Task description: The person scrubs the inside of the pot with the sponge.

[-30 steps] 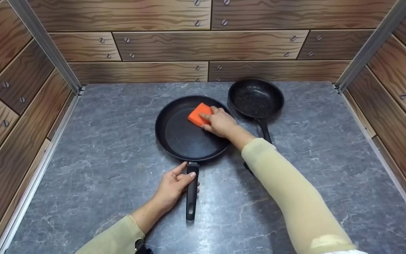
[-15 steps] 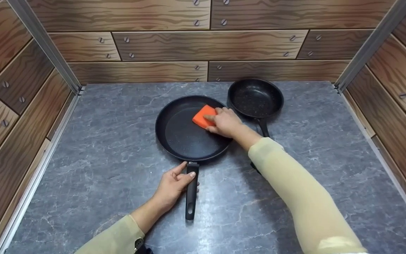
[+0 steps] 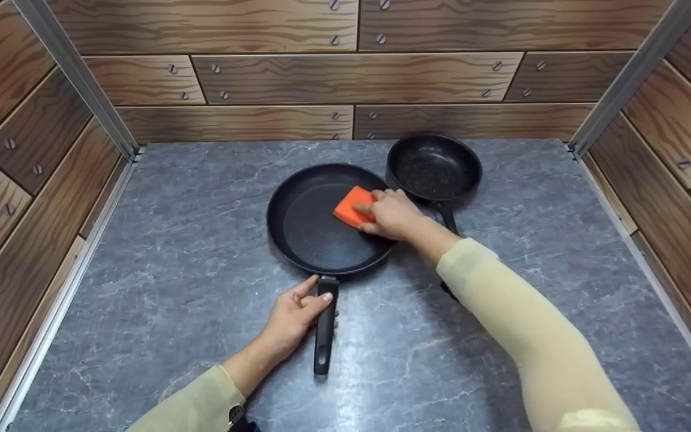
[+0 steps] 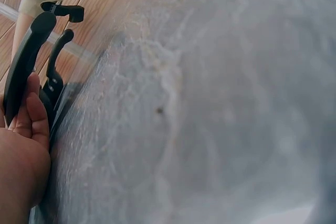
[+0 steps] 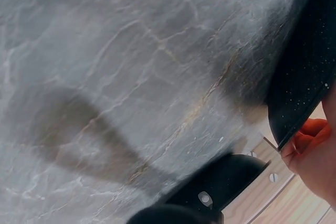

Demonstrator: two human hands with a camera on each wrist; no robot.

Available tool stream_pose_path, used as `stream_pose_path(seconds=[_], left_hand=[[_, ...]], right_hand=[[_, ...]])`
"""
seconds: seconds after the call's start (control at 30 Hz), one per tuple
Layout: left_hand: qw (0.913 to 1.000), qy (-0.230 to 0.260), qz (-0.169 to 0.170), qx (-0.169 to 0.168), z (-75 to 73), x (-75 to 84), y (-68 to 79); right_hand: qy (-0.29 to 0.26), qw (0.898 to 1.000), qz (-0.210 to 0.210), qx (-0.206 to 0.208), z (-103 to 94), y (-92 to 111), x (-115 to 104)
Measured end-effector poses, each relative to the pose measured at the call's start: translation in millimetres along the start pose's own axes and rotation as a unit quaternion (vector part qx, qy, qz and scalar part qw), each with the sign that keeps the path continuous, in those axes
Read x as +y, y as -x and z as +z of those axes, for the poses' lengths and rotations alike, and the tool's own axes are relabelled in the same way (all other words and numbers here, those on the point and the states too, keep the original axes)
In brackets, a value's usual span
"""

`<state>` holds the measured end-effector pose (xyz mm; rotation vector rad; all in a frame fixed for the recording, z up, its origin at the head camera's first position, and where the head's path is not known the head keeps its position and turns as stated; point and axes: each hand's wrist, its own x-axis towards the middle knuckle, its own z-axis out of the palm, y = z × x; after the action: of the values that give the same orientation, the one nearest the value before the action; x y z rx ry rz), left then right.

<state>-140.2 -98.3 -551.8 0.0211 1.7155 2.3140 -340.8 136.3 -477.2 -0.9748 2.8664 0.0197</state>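
Note:
A large black frying pan [image 3: 315, 234] lies on the grey marbled table, its handle [image 3: 324, 336] pointing toward the person. My left hand [image 3: 290, 318] grips that handle near the pan, thumb on top and fingers wrapped underneath. In the left wrist view the same handle [image 4: 26, 59] rises from the curled fingers of the left hand [image 4: 23, 156]. My right hand [image 3: 392, 215] holds an orange sponge [image 3: 352, 206] against the right part of the pan's inside. From the right wrist view, the right hand [image 5: 315, 150] shows at the pan's rim, with the sponge mostly hidden.
Behind and to the right stands a smaller black frying pan [image 3: 435, 168], close beside the large one, its handle [image 3: 447, 217] partly covered by the right arm. Wood-patterned walls [image 3: 357, 78] enclose the table [image 3: 189, 240] at the back and both sides.
My right hand has slid the sponge rightward and a little toward the person across the pan. The left hand keeps its grip on the handle; the large pan has barely shifted.

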Motion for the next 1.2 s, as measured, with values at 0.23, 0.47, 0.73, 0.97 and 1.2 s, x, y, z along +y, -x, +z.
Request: stream_pose_path(seconds=[0.23, 0.47, 0.73, 0.97, 1.2], left_hand=[[1.0000, 0.008, 0.001, -0.001, 1.6, 0.7, 0.1], [1.0000, 0.008, 0.003, 0.000, 1.9, 0.3, 0.2], [0.9999, 0.014, 0.000, 0.004, 1.6, -0.1, 0.1], [0.9999, 0.012, -0.004, 0.005, 1.6, 0.2, 0.4], [1.0000, 0.001, -0.002, 0.001, 1.6, 1.1, 0.5]], right_hand=[[0.004, 0.999, -0.038, 0.003, -1.1, 13, 1], [-0.015, 0.998, -0.057, -0.004, -0.5, 23, 1], [-0.059, 0.996, -0.061, -0.020, -1.4, 31, -4], [-0.088, 0.993, -0.072, -0.016, 1.2, 35, -11], [-0.104, 0.990, -0.094, -0.019, 1.2, 33, -18]])
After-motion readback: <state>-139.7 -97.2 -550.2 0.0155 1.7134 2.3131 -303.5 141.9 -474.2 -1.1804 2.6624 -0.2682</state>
